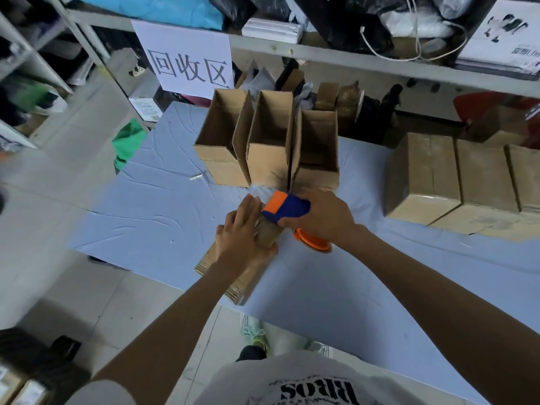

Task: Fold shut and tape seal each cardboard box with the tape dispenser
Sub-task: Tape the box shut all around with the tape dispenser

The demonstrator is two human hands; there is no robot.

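Left hand (244,235) flat on box (233,273), fingers spread; right hand (324,217) gripping dispenser (287,207). Box top mostly hidden, tape blurred.

Brown cardboard box (233,276) near counter edge, orange-blue tape dispenser (287,210) on its far end; three open boxes (268,147) behind.

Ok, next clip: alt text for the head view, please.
A person's left hand presses down on a small brown cardboard box on a pale blue table, while the right hand runs an orange and blue tape dispenser over its top. Three open cardboard boxes stand behind; closed ones sit at right.
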